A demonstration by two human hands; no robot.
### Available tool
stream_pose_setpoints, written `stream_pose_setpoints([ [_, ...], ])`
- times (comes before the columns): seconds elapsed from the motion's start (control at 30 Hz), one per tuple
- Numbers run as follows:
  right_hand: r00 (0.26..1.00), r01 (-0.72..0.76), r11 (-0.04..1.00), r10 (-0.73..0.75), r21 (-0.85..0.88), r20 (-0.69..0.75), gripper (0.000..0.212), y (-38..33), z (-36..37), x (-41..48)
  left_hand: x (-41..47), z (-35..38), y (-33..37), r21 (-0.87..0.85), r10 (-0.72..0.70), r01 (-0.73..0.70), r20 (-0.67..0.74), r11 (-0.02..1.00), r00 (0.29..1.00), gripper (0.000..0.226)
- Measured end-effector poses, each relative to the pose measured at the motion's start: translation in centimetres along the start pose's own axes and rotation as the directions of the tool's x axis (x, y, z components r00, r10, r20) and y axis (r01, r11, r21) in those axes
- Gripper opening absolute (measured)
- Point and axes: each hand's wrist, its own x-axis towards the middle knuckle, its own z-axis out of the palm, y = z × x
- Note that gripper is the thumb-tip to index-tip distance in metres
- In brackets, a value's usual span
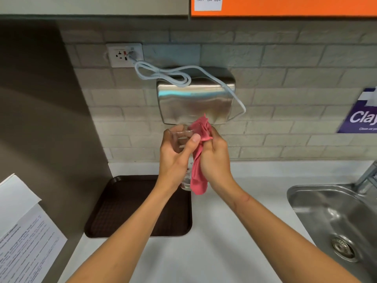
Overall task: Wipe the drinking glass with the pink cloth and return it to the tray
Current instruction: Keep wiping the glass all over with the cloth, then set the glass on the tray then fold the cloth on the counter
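Above the tray (114, 211), the left hand (173, 158) grips the glass (179, 139); beside it the right hand (214, 158) pinches the cloth (201, 166) against it. Wiping seems under way; next, lower the glass onto the tray.

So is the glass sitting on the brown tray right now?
No, the glass is held up in the left hand above the counter, and the brown tray has nothing on it.
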Motion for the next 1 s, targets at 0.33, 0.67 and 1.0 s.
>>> stream_pose_setpoints([
  [0.33,0.985,-0.07,0.959,0.109,0.273,-0.133,0.012,0.3,-0.2,-3.2,-0.5,0.7,-0.8,-0.027,-0.025,0.024,-0.025,0.999,0.999,0.061],
  [0.67,0.968,0.028,0.999,-0.032,0.022,0.247,0.055,4.1,-1.2,-3.5,0.4,0.1,-0.3,-0.061,-0.024,0.025,0.021,0.998,0.999,0.059],
  [1.0,0.915,-0.392,0.84,0.396,0.375,0.069,0.023,5.4,-4.7,-1.6,1.4,-4.2,-6.9,0.069,-0.2,0.201,-0.017,0.977,0.98,0.031],
])
